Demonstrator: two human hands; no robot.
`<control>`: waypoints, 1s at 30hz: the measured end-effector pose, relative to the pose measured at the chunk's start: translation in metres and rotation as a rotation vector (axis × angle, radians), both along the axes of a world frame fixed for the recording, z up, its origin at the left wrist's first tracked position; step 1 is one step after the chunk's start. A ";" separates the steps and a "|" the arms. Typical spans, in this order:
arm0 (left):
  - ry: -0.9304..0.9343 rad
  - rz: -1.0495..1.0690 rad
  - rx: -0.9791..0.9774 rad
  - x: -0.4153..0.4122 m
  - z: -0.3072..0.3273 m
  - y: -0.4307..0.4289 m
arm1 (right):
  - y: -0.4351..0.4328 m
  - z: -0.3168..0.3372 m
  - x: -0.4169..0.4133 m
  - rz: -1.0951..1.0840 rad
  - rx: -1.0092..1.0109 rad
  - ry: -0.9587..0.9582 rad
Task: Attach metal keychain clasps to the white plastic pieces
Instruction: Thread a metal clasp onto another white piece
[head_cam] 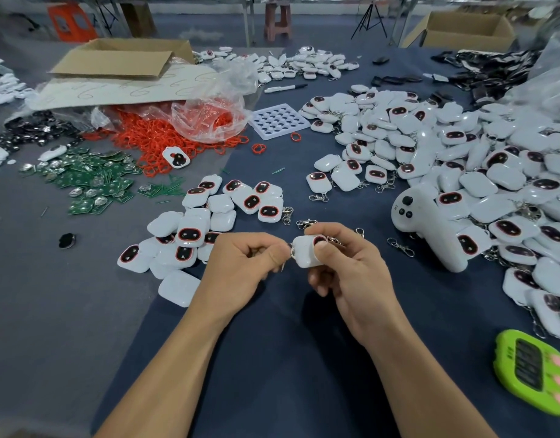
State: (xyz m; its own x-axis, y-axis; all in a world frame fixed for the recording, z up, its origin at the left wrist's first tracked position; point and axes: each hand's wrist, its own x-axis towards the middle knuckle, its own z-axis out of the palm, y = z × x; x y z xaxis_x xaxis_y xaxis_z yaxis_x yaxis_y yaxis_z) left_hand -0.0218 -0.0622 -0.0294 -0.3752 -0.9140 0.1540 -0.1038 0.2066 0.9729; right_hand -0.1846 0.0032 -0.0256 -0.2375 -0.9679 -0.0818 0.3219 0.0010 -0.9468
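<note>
Desk [266,358] middle: the right hand [348,273] grips a white plastic piece [305,254]; the left hand [240,263] pinches a metal clasp [292,251] at its nine-o'clock edge. More pieces [193,241] lie at ten o'clock, and a big heap [462,159] lies at two o'clock.

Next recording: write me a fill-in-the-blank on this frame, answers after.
The right hand holds a ____ piece.
The left hand pinches a clasp at the edge of that ____.
The timer on the right is ____.
Answers: white; piece; green.
</note>
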 end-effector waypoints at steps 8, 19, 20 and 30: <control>-0.051 0.017 -0.038 0.000 0.001 0.002 | 0.001 0.000 -0.002 0.029 0.016 -0.039; -0.292 0.108 -0.257 -0.001 -0.002 0.008 | 0.000 0.000 -0.005 -0.008 0.064 -0.139; -0.302 0.124 -0.265 -0.002 -0.002 0.009 | -0.001 -0.001 -0.005 -0.011 0.065 -0.143; -0.196 -0.038 -0.079 -0.004 0.004 0.009 | -0.003 -0.003 -0.004 0.009 -0.009 -0.109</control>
State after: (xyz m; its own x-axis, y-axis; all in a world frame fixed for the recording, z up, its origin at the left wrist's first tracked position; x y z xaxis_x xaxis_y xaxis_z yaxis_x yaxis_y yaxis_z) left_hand -0.0257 -0.0531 -0.0254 -0.4394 -0.8865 0.1454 -0.2801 0.2890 0.9155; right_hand -0.1885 0.0006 -0.0282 -0.2194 -0.9707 -0.0980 0.4230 -0.0041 -0.9061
